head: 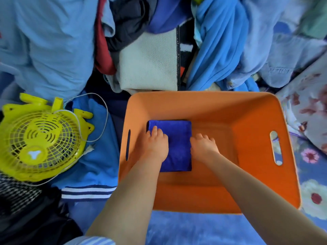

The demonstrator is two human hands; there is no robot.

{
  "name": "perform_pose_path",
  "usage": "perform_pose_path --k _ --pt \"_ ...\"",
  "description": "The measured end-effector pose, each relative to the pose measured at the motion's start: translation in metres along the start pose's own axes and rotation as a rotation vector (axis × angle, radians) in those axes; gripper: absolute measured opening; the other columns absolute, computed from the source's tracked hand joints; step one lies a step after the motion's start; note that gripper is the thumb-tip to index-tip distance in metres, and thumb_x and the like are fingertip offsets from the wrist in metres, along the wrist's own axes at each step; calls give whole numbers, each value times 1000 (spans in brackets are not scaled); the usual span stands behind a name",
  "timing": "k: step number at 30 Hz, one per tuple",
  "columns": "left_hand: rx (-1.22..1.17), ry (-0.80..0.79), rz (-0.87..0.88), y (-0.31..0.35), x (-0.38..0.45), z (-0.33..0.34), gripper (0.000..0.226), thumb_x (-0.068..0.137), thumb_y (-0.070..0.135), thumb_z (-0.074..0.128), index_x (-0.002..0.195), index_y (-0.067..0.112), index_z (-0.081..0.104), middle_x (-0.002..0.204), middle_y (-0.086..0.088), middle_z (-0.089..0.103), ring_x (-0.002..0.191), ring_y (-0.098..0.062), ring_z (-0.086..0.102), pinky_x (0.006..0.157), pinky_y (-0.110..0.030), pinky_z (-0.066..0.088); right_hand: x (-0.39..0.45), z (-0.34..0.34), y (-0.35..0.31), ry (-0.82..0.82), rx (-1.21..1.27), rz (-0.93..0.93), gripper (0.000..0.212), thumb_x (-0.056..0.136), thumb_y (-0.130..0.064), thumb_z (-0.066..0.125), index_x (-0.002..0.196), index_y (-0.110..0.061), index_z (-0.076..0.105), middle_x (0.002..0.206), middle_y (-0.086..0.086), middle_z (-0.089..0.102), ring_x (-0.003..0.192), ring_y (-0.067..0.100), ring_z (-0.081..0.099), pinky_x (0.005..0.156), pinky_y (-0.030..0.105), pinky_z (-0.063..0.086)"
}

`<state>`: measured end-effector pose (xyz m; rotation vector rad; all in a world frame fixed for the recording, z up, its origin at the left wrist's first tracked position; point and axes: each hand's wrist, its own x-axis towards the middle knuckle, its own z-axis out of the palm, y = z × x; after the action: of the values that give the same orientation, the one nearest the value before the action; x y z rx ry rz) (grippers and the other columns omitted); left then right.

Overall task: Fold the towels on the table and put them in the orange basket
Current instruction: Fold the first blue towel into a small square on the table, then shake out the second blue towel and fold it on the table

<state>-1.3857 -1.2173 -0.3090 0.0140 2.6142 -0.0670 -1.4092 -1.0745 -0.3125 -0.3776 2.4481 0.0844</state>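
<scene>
Setting a folded blue towel (178, 144) on the floor of the orange basket (208, 110).

Both arms reach down into the basket: the left hand (155, 144) lies on the towel's left part with its fingers curled over the left edge, and the right hand (203, 145) rests at the towel's right edge with its fingers bent down against that side, though whether they grip it I cannot tell. The towel sits in the basket's left half, near the far wall. A yellow fan (39, 138) with a thin white cord lies left of the basket on blue cloth, and heaped clothes (150, 64) crowd the space behind it.
</scene>
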Motion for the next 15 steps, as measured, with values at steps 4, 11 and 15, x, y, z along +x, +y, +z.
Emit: perform_pose_path --k 4,11,15 --pt "19 96 -1 5 -33 -62 40 88 2 41 127 5 44 138 -12 39 139 -28 21 109 -40 25 -40 -52 6 170 -73 -64 37 91 -15 39 127 -15 45 133 10 41 127 28 35 111 43 22" --pt "11 304 -40 28 -130 -188 36 86 4 44 122 5 48 127 -12 45 121 -27 41 94 -35 38 -156 -163 23 509 -29 -111 29 88 -10 40 114 -6 52 122 14 49 117 32 43 103 39 29" --pt "-14 432 -47 51 -213 -239 34 86 2 41 120 5 47 125 -12 47 118 -28 42 89 -36 39 -246 -198 35 677 40 -122 24 89 -10 42 108 -4 55 115 13 53 111 30 46 97 34 32"
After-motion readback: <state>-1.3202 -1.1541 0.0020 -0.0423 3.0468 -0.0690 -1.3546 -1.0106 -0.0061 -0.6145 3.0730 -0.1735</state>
